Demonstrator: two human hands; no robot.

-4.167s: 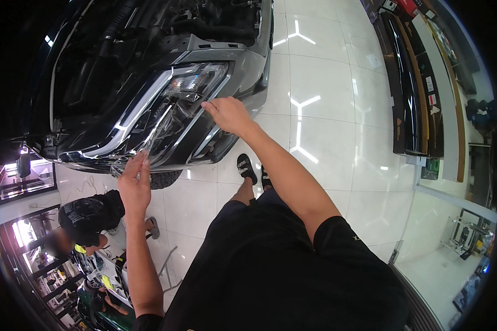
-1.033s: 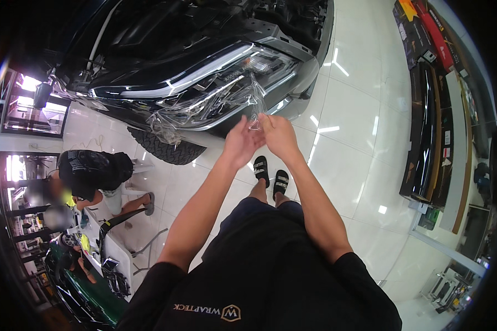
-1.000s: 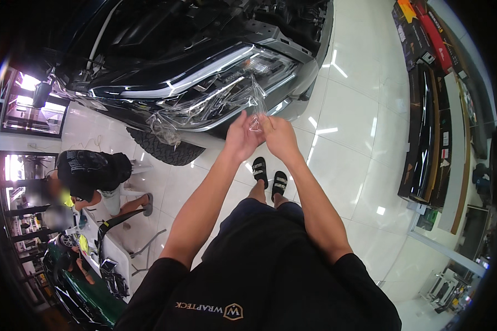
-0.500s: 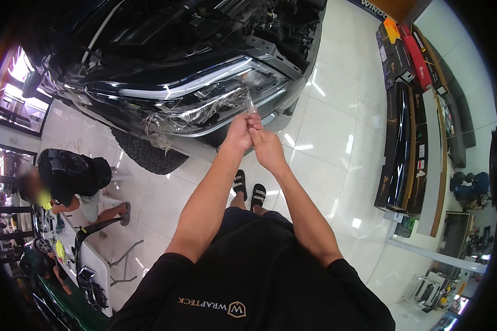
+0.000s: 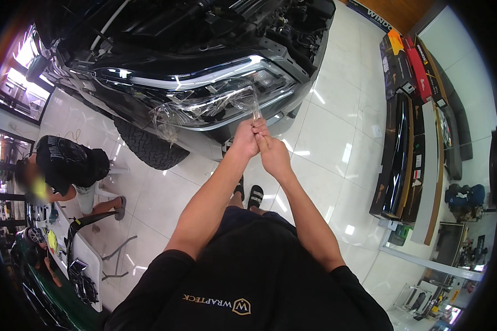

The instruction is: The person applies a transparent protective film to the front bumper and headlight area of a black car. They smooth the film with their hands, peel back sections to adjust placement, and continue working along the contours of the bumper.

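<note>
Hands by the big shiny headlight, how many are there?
2: the left hand, with the gathered clear film in its grip, and the right hand, right against it, lower and to the right. No other hand shows there.

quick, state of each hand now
Left hand: closed on the clear film's gathered end.
Right hand: closed against the left; whether it grips film cannot be told.

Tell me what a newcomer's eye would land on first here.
Probably the left hand and right hand, close together near the middle, at the end of clear film running down from the headlight. Next comes the dark car, filling the upper left. At far left, a person leans beside a white table.
</note>
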